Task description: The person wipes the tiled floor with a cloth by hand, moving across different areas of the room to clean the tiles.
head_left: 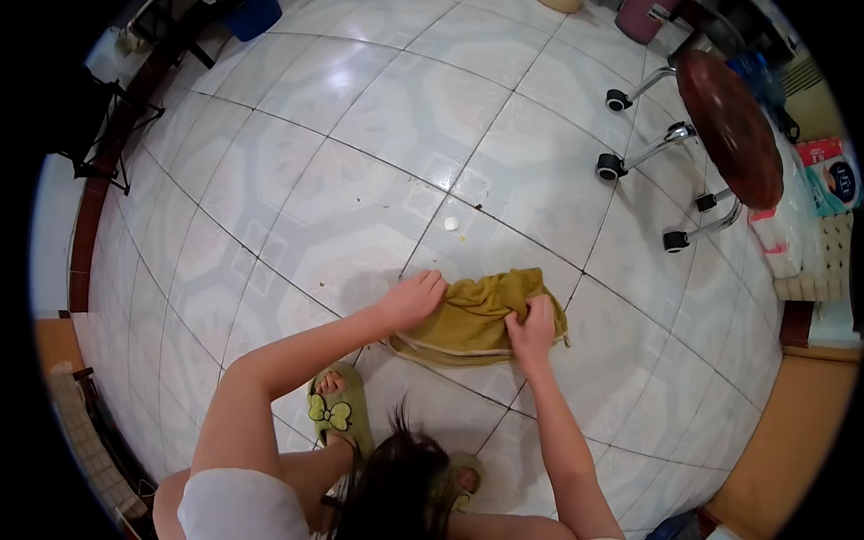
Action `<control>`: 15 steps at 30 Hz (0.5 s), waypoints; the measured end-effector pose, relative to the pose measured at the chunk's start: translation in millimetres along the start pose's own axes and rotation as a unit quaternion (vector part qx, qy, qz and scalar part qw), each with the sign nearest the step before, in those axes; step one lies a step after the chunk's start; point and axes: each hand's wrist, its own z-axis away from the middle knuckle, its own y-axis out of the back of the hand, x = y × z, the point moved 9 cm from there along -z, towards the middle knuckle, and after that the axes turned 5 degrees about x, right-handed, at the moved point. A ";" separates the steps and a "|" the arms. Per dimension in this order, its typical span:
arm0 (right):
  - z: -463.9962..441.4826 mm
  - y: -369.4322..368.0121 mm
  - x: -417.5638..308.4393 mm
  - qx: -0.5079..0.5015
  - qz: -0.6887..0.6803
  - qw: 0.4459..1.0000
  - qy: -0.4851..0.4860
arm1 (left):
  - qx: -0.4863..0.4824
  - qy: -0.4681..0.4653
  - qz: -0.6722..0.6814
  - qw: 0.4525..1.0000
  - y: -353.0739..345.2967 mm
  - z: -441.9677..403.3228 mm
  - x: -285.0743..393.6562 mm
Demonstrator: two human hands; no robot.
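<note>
A mustard-yellow cloth (477, 328) with a pale edge trim lies bunched on the tiled floor in front of me. My left hand (416, 299) is closed on its upper left part, the fingers curled into the fabric. On the right side, my right hand (533, 328) pinches a gathered fold between thumb and fingers. The cloth's lower edge spreads flat beneath both hands. Just beyond it sits a small round white thing (451, 223), with a yellowish spot beside it; its kind is unclear. Neither hand touches it.
Small dark crumbs dot the tiles (297, 216). A wheeled stool (729, 130) stands at the right, near tissue packs (830, 175). My green slippers (355, 409) are close below the cloth. A blue bin (252, 18) and a dark folding frame (112, 126) are at the left.
</note>
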 end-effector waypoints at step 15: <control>-247.0 57.0 -214.6 0.115 -0.144 0.971 0.155 | 0.194 0.107 -0.029 0.975 314.4 -47.7 -83.4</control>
